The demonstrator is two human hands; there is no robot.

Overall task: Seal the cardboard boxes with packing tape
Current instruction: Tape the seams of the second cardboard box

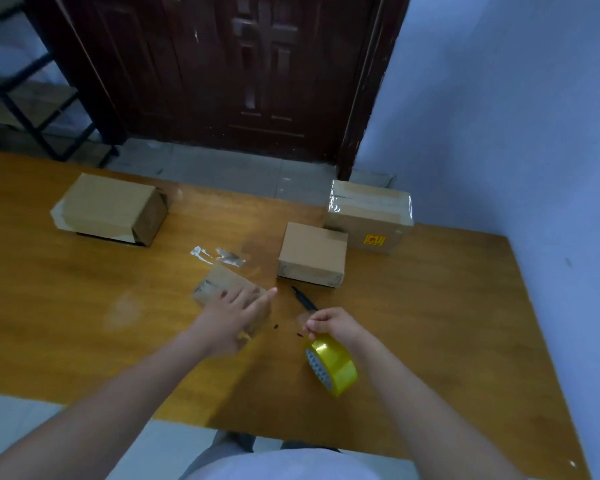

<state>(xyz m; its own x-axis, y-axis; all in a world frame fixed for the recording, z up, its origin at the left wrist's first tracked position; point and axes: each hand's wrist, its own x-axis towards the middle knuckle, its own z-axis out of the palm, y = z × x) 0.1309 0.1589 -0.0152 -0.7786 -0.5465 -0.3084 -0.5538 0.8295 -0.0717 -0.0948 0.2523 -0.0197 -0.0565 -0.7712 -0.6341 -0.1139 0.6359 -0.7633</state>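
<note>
A small cardboard box (219,282) lies in the middle of the wooden table (66,323), blurred by motion. My left hand (232,313) rests on its top with fingers straight. My right hand (329,323) pinches the loose end of the tape, and the yellow tape roll (331,365) hangs just below it. A strip of clear tape appears to stretch from the roll toward the small box. Three other boxes stand farther back: a long one (108,209) at the left, a small one (312,254) at centre right, and a taped one (368,216) behind it.
A black pen or cutter (303,299) lies on the table between my hands and the centre-right box. Scraps of clear tape (219,256) stick to the table beyond the small box. A dark door and a black shelf frame stand behind the table.
</note>
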